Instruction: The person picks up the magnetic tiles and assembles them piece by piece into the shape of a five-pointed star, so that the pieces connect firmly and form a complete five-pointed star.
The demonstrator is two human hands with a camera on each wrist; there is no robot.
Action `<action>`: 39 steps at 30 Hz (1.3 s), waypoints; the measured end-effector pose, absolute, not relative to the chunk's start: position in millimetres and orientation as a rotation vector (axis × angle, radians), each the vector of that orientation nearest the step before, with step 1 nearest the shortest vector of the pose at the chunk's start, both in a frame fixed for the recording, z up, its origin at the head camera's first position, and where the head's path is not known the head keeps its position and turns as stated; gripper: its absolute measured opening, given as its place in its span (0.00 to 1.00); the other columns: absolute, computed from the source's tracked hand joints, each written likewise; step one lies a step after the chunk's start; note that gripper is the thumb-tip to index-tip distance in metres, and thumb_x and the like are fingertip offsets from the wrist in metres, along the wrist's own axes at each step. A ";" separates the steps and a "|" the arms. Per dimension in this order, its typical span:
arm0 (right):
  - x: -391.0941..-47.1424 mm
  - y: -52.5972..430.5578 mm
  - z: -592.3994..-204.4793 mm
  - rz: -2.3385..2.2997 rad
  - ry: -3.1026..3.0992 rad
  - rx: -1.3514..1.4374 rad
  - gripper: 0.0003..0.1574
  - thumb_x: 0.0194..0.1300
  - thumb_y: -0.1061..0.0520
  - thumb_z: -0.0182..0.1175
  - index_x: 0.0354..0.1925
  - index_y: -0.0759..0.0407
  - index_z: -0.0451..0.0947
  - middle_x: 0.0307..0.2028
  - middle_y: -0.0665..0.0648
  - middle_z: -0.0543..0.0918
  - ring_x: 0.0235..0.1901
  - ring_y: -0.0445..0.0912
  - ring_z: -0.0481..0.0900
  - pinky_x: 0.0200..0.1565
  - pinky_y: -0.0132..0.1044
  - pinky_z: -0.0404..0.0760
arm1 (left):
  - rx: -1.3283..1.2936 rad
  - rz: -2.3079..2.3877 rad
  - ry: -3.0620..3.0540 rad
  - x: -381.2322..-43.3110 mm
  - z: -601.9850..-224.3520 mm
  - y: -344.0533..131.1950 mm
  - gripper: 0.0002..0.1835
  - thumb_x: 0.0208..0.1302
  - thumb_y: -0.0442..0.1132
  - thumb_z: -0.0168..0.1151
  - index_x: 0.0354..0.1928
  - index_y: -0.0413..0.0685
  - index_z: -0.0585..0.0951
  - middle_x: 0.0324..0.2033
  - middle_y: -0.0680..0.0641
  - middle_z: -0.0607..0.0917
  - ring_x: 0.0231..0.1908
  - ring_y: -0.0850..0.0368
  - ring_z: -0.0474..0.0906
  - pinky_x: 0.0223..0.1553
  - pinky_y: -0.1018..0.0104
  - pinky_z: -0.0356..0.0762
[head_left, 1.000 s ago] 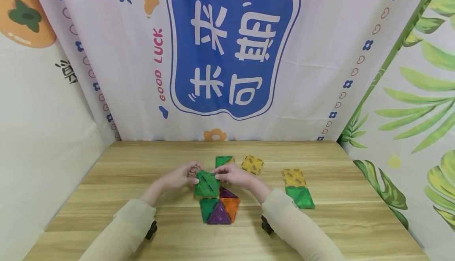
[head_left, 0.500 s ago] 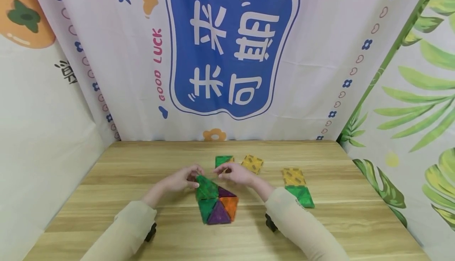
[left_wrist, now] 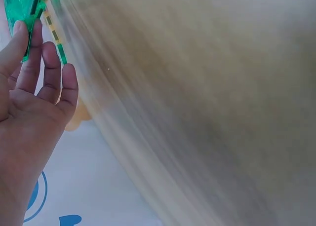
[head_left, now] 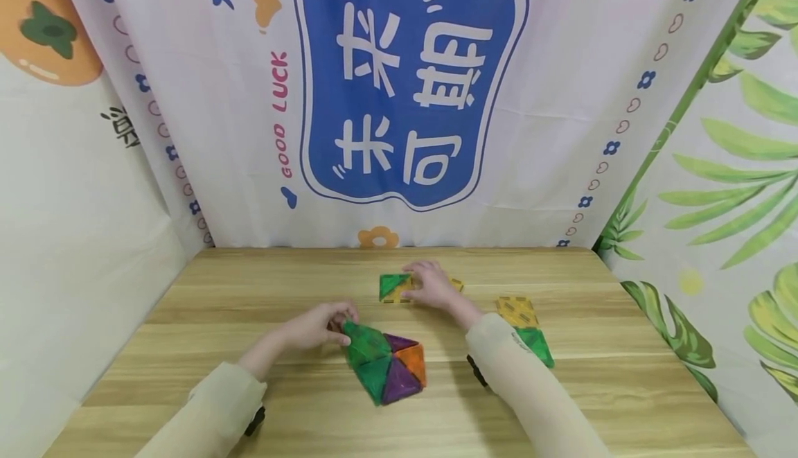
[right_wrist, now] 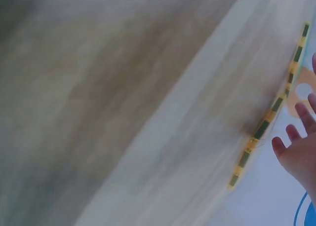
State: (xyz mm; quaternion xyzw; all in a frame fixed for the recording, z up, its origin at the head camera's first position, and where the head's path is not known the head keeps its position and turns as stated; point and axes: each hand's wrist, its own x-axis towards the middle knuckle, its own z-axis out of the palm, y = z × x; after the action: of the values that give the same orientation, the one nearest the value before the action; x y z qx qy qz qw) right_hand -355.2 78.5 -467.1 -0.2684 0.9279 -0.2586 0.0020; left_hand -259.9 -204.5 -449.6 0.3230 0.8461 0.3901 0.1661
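Note:
In the head view my left hand (head_left: 324, 326) pinches a corner of a translucent green magnetic tile (head_left: 369, 346). The left wrist view shows green tile (left_wrist: 19, 11) between thumb and fingers. The held tile is tilted and adjoins a flat fan of magnetic tiles: a green one (head_left: 374, 378), a purple one (head_left: 402, 382), an orange one (head_left: 413, 363) and a dark purple one (head_left: 400, 342). Farther back, my right hand (head_left: 433, 288) is over a green triangle (head_left: 393, 283) and a yellow-orange tile (head_left: 399, 293), fingers spread, nothing visibly gripped. Contact with them cannot be told.
Another yellow tile (head_left: 458, 285) is partly hidden behind my right hand. At the right lie a yellow square tile (head_left: 516, 311) and a green tile (head_left: 537, 347), partly covered by my right sleeve. A printed cloth (head_left: 561, 132) hangs behind the wooden table (head_left: 262, 278).
My right hand has left the green tile and moved back to the rear tiles. My left hand has lowered slightly, keeping hold of the green tile. The joined fan has turned a little.

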 end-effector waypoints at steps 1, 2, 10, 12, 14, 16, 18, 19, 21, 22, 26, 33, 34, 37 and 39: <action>-356.9 78.8 -468.1 -0.792 2.909 -0.842 0.43 0.55 0.44 0.68 0.64 0.59 0.68 0.63 0.60 0.70 0.65 0.58 0.60 0.67 0.54 0.56 | 0.921 1.109 2.404 -258.8 -449.5 -204.3 0.13 0.61 0.36 0.63 0.46 0.48 0.74 0.33 0.53 0.85 0.36 0.54 0.79 0.40 0.63 0.76; -358.7 79.0 -469.2 -0.763 2.909 -0.843 0.45 0.54 0.43 0.69 0.64 0.59 0.67 0.63 0.59 0.70 0.65 0.57 0.60 0.67 0.53 0.56 | 0.922 1.104 2.399 -257.9 -449.6 -204.1 0.13 0.61 0.35 0.63 0.46 0.48 0.74 0.33 0.53 0.85 0.35 0.54 0.79 0.39 0.63 0.76; -365.6 76.0 -470.6 -0.610 2.902 -0.885 0.47 0.49 0.39 0.70 0.64 0.55 0.68 0.62 0.55 0.73 0.63 0.55 0.64 0.66 0.50 0.59 | 0.923 1.074 2.382 -252.6 -448.8 -204.2 0.12 0.62 0.33 0.61 0.47 0.47 0.73 0.34 0.53 0.85 0.34 0.56 0.77 0.38 0.66 0.74; -364.2 75.4 -468.9 -0.626 2.881 -0.864 0.48 0.48 0.40 0.72 0.63 0.55 0.68 0.62 0.56 0.73 0.64 0.55 0.64 0.66 0.50 0.59 | 0.929 1.075 2.383 -252.3 -450.4 -204.7 0.12 0.62 0.33 0.61 0.47 0.46 0.73 0.34 0.53 0.86 0.34 0.56 0.77 0.37 0.66 0.74; -362.2 75.2 -467.1 -0.653 2.863 -0.835 0.48 0.47 0.41 0.73 0.64 0.55 0.68 0.62 0.59 0.71 0.63 0.55 0.64 0.66 0.50 0.59 | 0.934 1.078 2.381 -252.4 -452.2 -205.2 0.12 0.62 0.34 0.61 0.47 0.46 0.73 0.34 0.53 0.85 0.34 0.56 0.77 0.38 0.66 0.74; -359.9 75.1 -465.6 -0.690 2.848 -0.809 0.49 0.46 0.44 0.74 0.64 0.54 0.68 0.61 0.61 0.70 0.62 0.56 0.65 0.65 0.51 0.62 | 0.935 1.083 2.378 -252.7 -453.7 -205.6 0.12 0.62 0.34 0.61 0.47 0.47 0.73 0.34 0.54 0.85 0.34 0.56 0.78 0.38 0.66 0.75; -358.3 75.6 -464.8 -0.732 2.837 -0.791 0.50 0.45 0.46 0.76 0.64 0.53 0.67 0.60 0.62 0.68 0.60 0.56 0.67 0.63 0.51 0.65 | 0.936 1.094 2.375 -252.9 -454.4 -205.8 0.12 0.61 0.34 0.61 0.46 0.47 0.73 0.34 0.53 0.86 0.35 0.56 0.78 0.38 0.65 0.75; -357.7 76.2 -465.1 -0.758 2.835 -0.792 0.51 0.44 0.48 0.76 0.64 0.53 0.66 0.60 0.62 0.68 0.60 0.56 0.68 0.62 0.51 0.66 | 0.934 1.096 2.376 -253.0 -454.6 -205.7 0.12 0.61 0.34 0.61 0.46 0.47 0.73 0.34 0.54 0.86 0.35 0.56 0.78 0.39 0.65 0.75; -356.9 77.8 -465.2 -0.831 2.824 -0.791 0.50 0.43 0.52 0.76 0.64 0.53 0.66 0.58 0.62 0.67 0.58 0.56 0.68 0.62 0.51 0.67 | 0.934 1.099 2.373 -253.0 -454.4 -205.3 0.13 0.61 0.35 0.62 0.46 0.47 0.73 0.35 0.53 0.86 0.35 0.56 0.79 0.39 0.65 0.75; -356.8 79.1 -465.2 -0.880 2.818 -0.793 0.48 0.44 0.54 0.76 0.63 0.54 0.67 0.58 0.62 0.67 0.58 0.56 0.69 0.62 0.51 0.67 | 0.936 1.097 2.370 -253.0 -454.3 -204.9 0.13 0.61 0.35 0.62 0.47 0.47 0.73 0.35 0.53 0.86 0.35 0.57 0.79 0.39 0.65 0.76; -355.5 85.5 -463.8 -1.053 2.780 -0.789 0.39 0.46 0.62 0.74 0.57 0.57 0.71 0.54 0.61 0.71 0.56 0.55 0.70 0.60 0.50 0.68 | 0.950 1.095 2.339 -252.2 -453.2 -201.7 0.14 0.61 0.36 0.62 0.47 0.46 0.73 0.36 0.53 0.86 0.36 0.58 0.79 0.40 0.66 0.77; -349.5 96.7 -459.6 -1.174 2.703 -0.729 0.27 0.53 0.64 0.69 0.52 0.58 0.74 0.51 0.59 0.77 0.43 0.49 0.77 0.45 0.41 0.78 | 0.939 1.030 2.350 -250.1 -449.2 -196.5 0.14 0.60 0.35 0.63 0.47 0.52 0.73 0.34 0.55 0.85 0.36 0.60 0.80 0.41 0.67 0.78; -348.2 97.7 -458.6 -1.200 2.687 -0.709 0.26 0.54 0.64 0.68 0.52 0.59 0.74 0.50 0.58 0.78 0.41 0.48 0.77 0.43 0.39 0.78 | 0.935 1.020 2.354 -250.0 -448.5 -196.3 0.14 0.60 0.35 0.64 0.46 0.52 0.73 0.34 0.56 0.85 0.36 0.60 0.80 0.41 0.68 0.78; -343.7 100.7 -457.0 -1.275 2.636 -0.675 0.22 0.58 0.62 0.65 0.52 0.62 0.75 0.47 0.57 0.80 0.36 0.44 0.75 0.39 0.36 0.77 | 0.924 0.985 2.367 -249.6 -445.8 -196.6 0.14 0.59 0.35 0.65 0.45 0.53 0.73 0.33 0.56 0.84 0.36 0.60 0.81 0.40 0.68 0.78; -341.1 103.1 -456.8 -1.308 2.615 -0.663 0.21 0.60 0.61 0.64 0.53 0.63 0.76 0.48 0.56 0.80 0.36 0.42 0.74 0.41 0.34 0.76 | 0.922 0.950 2.382 -248.7 -441.6 -196.3 0.13 0.59 0.37 0.65 0.44 0.54 0.74 0.34 0.56 0.83 0.37 0.59 0.80 0.40 0.67 0.78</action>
State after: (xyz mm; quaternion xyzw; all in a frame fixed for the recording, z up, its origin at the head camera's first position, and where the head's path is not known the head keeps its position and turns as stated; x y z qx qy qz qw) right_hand -341.1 103.1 -456.8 -0.2205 0.8699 -0.4352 0.0718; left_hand -248.7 -196.3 -441.6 0.3310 0.8552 0.3412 0.2067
